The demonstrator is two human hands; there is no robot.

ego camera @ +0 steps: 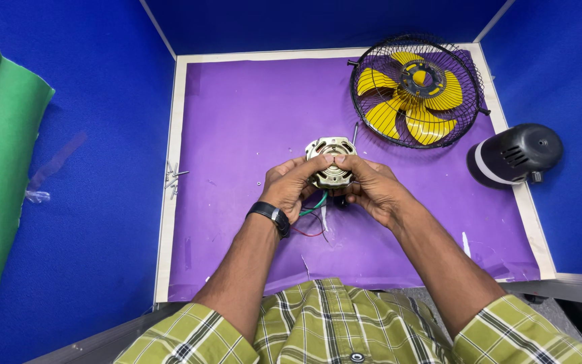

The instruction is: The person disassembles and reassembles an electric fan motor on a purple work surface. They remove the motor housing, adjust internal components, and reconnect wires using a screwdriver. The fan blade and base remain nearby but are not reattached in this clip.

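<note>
1. Both hands, left hand and right hand, closed around the small motor above the purple mat.
2. Left of the grip, the mat lay open as far as some loose screws at its edge.
3. Beyond the grip to the right, the fan guard with yellow blades blocked the way.
4. Further right stood the black motor housing.
5. Coloured wires hung just under the grip.
6. Blue partition walls closed the left, far and right sides.
</note>
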